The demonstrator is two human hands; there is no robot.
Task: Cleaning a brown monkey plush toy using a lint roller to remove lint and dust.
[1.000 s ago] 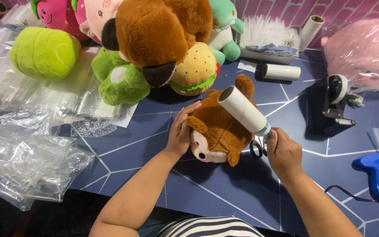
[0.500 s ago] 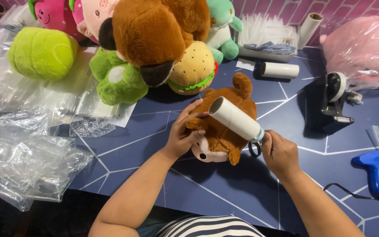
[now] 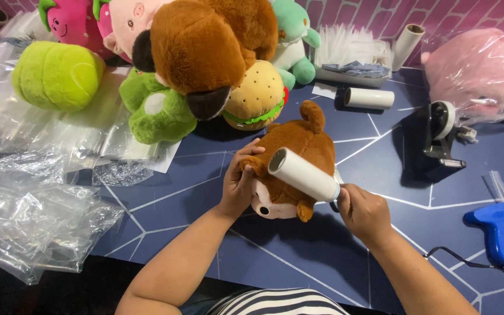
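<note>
1. centrally, a brown plush toy (image 3: 298, 160) is lying on the blue table (image 3: 193, 204), its pale face pointing toward the near edge.
2. the left hand (image 3: 239, 181) is gripping the toy's left side, fingers curled and pressed into the fur.
3. the right hand (image 3: 364, 211) is closing its fingers around the handle of a white lint roller (image 3: 303, 175), which is lying across the toy.
4. farther off, a burger plush (image 3: 258, 96) and a green plush (image 3: 156, 111) are sitting.
5. clear plastic bags (image 3: 36, 216) are lying on the left, a blue tagging gun (image 3: 497, 230) on the right.
</note>
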